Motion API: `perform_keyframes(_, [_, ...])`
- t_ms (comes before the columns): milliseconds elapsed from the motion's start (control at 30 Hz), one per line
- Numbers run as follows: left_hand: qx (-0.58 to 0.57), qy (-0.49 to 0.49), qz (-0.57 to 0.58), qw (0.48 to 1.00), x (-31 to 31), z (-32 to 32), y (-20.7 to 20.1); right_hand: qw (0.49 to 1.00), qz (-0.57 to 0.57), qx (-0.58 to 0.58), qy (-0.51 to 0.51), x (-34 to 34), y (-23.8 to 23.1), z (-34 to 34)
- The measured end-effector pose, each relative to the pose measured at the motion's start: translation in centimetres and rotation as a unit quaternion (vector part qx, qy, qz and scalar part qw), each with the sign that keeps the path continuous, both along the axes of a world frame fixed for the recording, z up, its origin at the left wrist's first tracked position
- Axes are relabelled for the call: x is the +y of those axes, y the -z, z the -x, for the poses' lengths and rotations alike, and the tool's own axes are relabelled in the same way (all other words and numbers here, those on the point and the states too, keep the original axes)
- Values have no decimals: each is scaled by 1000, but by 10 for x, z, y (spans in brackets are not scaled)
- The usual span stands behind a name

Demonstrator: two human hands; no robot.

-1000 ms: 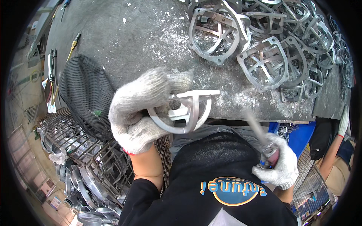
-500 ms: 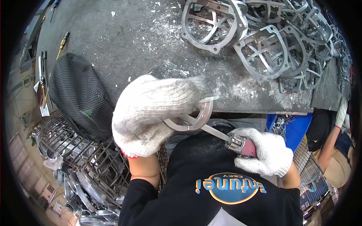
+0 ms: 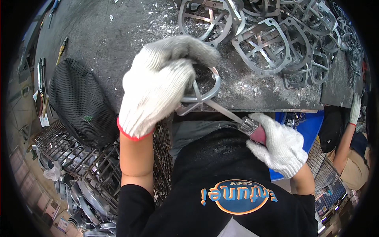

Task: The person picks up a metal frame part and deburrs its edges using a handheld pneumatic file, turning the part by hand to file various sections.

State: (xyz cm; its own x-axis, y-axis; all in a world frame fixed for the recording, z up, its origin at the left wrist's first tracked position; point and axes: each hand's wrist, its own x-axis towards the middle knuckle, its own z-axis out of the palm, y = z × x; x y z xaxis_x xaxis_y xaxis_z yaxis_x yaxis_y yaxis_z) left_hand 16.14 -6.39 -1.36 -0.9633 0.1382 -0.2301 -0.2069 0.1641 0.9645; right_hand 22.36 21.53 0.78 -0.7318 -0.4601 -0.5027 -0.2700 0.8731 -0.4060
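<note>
Dark grey bench (image 3: pixel 118 35), dusted with pale powder.
The white-gloved left hand's (image 3: pixel 158 83) grip is closed on a rounded silvery metal frame (image 3: pixel 199 98) at the bench's near edge; the white-gloved right hand (image 3: pixel 282 146) clasps a red-handled tool (image 3: pixel 248 125), its flat strip reaching the frame; similar frames (image 3: pixel 287 49) heap beyond.

Head cam, L of a side-by-side pair, looks down fr. the wearer's head: black shirt (image 3: pixel 229 170) at btm ctr, tabletop (image 3: pixel 102 35) up top, so it faces fwd & steeply down. Pic upright, L = wearer's L. Wide fisheye: edges bend, dark rim around. Close in: L hand (image 3: pixel 158 81) & R hand (image 3: pixel 280 148) sit mid-frame, the L one larger; wire basket (image 3: pixel 100 172) at lower L & co-worker's arm (image 3: pixel 343 146) far R squeezed twd the rim.
</note>
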Motion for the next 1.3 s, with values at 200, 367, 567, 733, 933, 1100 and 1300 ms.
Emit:
perform_keyframes(200, [87,111,242,960,-1,21,-5,999,-20,9,28,6,-5,8])
perform_keyframes(367, [403,-111,340,843,-8,-3,16,999,11,-7,35,8,1,2])
perform_keyframes(567, [287,-150,345,881,16,-57,30,999,25,-32,33,5,-1,7])
perform_keyframes(733, [403,-159,372,821,13,-44,56,999,-18,-38,30,5,-3,10])
perform_keyframes(933, [410,-62,439,797,-3,-36,34,999,9,-37,21,6,-13,9])
perform_keyframes(1100, [412,-14,480,774,9,-21,-19,999,5,-35,22,7,-21,6])
perform_keyframes(1300, [348,34,466,813,30,-15,-20,999,-20,22,14,9,-23,-3])
